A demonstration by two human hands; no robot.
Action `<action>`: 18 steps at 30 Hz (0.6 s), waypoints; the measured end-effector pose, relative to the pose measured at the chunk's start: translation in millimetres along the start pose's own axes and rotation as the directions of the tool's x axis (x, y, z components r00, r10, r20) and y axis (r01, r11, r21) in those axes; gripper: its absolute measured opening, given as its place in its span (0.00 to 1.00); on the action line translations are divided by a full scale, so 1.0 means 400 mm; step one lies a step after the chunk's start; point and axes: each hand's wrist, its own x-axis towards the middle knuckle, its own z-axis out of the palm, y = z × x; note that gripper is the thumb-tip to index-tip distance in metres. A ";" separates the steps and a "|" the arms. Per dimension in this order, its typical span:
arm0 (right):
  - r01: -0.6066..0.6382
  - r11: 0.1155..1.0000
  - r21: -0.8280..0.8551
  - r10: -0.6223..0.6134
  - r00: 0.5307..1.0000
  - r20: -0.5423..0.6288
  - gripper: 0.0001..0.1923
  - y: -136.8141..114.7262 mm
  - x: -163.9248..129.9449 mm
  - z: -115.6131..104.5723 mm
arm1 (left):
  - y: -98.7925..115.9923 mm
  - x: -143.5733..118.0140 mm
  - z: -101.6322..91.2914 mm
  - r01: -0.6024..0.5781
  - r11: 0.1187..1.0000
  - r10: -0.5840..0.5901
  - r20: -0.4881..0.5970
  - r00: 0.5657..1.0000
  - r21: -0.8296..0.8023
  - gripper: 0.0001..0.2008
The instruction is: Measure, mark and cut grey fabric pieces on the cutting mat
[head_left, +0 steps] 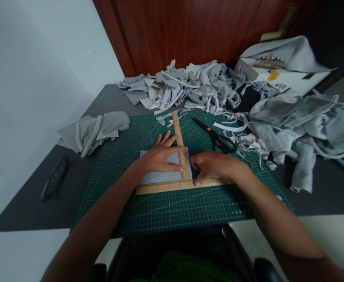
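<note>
Forearms reach in from the near edge of the dark grey worktop (28,203) onto the green gridded cutting mat (166,207), where the left hand (160,156) lies flat, fingers spread, on a small grey fabric rectangle (160,177) and the right hand (214,166) presses loosely curled fingers on an L-shaped wooden square ruler (172,185) framing that fabric. Farther back lie black-handled scissors (216,137), black-framed glasses (54,178) by the left edge, and heaped grey fabric scraps (195,88) along the far edge.
</note>
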 end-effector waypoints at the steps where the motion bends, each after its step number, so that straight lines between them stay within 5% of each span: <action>1: -0.004 1.000 0.002 0.004 1.000 0.000 0.21 -0.001 0.000 0.000 | 0.000 -0.001 -0.001 -0.003 1.000 0.003 0.001 1.000 -0.010 0.42; 10: 0.012 1.000 -0.009 -0.011 1.000 0.005 0.21 -0.002 -0.001 -0.001 | -0.001 0.003 -0.011 -0.008 0.999 0.009 0.027 1.000 -0.035 0.44; 18: -0.010 1.000 -0.003 0.010 1.000 0.017 0.23 -0.007 -0.006 -0.006 | 0.000 0.011 0.001 0.036 0.999 -0.035 0.004 0.999 -0.040 0.64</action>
